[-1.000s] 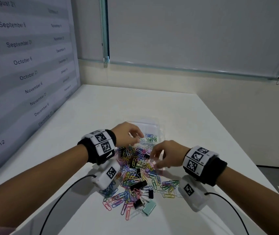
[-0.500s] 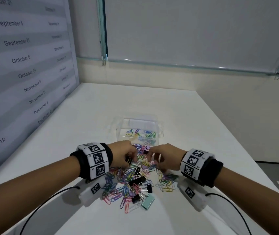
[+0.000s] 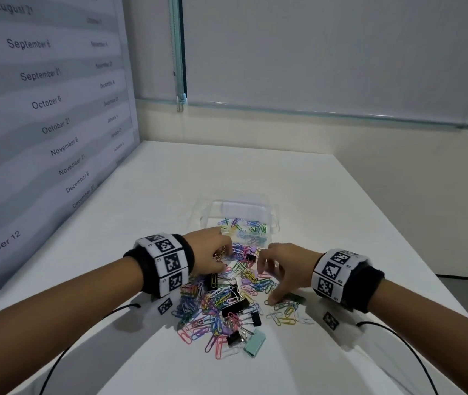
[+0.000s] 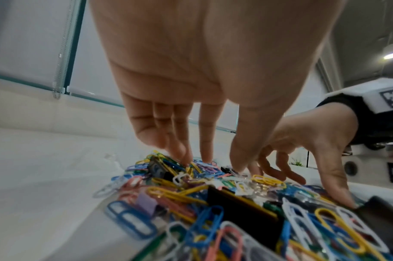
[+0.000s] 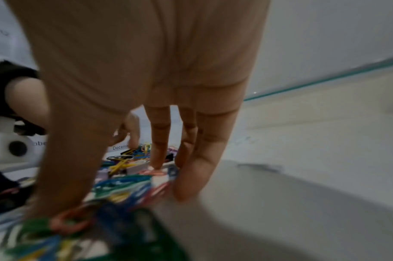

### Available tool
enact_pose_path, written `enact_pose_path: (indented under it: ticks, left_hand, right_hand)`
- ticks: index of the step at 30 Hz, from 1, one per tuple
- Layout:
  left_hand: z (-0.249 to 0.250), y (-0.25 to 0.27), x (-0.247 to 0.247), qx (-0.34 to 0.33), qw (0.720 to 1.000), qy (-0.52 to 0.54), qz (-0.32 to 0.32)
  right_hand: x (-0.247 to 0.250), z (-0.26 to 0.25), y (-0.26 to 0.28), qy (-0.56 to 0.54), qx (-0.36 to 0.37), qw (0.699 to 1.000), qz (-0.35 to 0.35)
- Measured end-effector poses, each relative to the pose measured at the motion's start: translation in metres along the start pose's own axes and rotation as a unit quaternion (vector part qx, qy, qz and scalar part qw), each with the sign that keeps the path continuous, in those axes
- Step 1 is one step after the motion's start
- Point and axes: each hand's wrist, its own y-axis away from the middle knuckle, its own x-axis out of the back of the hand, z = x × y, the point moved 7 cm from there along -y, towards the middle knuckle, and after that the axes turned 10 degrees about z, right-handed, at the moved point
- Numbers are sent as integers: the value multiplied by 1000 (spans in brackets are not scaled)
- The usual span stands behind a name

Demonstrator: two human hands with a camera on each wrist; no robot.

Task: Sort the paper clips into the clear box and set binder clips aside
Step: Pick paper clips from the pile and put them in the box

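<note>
A heap of coloured paper clips lies on the white table, mixed with black binder clips and a mint-green binder clip. Just behind it stands the clear box with some paper clips inside. My left hand reaches into the far left of the heap, its straight fingers touching clips beside a black binder clip. My right hand is spread over the right side of the heap; its fingertips press on clips and the thumb rests by a dark green clip. Neither hand holds anything that I can see.
A wall panel with printed dates runs along the table's left side. The table's right edge drops to the floor. Black cables trail from both wrists across the near part of the table.
My left hand has come back from over the clear box to the heap and now touches it. My right hand stayed on the heap and has spread its fingers wider.
</note>
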Motion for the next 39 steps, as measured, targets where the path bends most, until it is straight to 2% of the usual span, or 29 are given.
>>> enact_pose_path:
  ticks: [3,6,13,21,25,27,33,37,39]
  left_hand:
    - [1,-7,-4,7,1000,-24,8]
    - [1,-12,-7,13,999,-37,17]
    - [3,-12,1,7,999,11,36]
    - [-2,-13,20,38,987,117,108]
    - [-8,-25,32,70,965,192,163]
    - [-12,-32,37,93,950,237,180]
    - [-21,-44,44,119,937,271,187]
    - [-9,-33,43,70,956,231,165]
    - [5,-23,36,28,970,207,122]
  right_hand:
    - [-6,-4,-3,-59,5,998,7]
    - [-8,-6,-4,-67,10,998,6]
    - [13,0,-6,-127,-2,991,45]
    - [64,11,-27,-168,-39,965,196]
    - [80,22,-41,-201,-82,938,270]
    - [79,25,-45,-208,-102,932,280]
    - [66,22,-36,-157,-84,956,235]
    - [44,14,-14,-122,-52,985,114]
    - [28,14,0,-102,-54,993,38]
